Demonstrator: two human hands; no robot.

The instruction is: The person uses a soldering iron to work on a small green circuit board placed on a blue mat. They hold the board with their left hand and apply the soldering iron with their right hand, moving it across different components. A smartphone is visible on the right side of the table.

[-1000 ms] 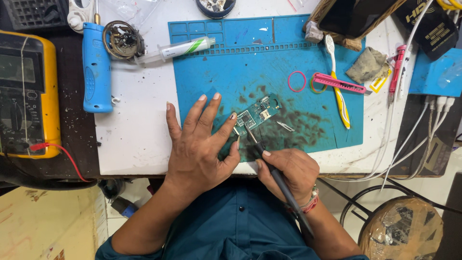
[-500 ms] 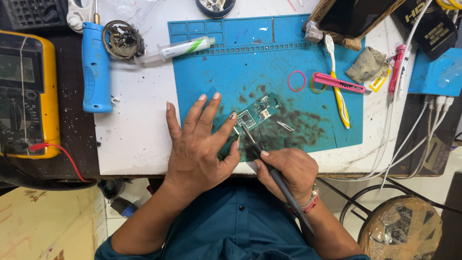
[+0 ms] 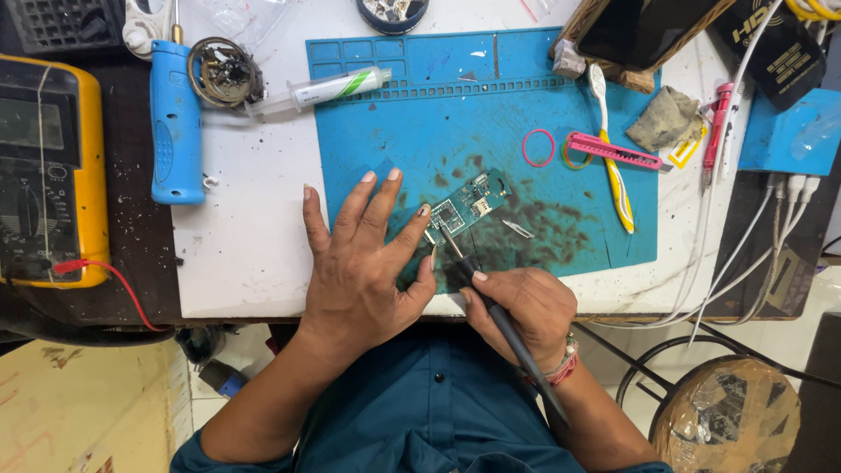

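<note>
The person's left hand [image 3: 363, 263] lies palm down, fingers long and spread, pointing away from the body and slightly to the right. The index finger and thumb reach furthest right, their tips set close together, while the other three fingers fan out flat. The left forearm runs back from the wrist toward the lower left, bare up to a rolled blue sleeve. The right hand [image 3: 524, 308] sits just beside the left, lower and nearer the body, curled into a pen-style grip on a slim dark soldering iron [image 3: 499, 324], thumb on top. Its wrist bends inward, wearing a beaded band, and the forearm slopes to the lower right.
</note>
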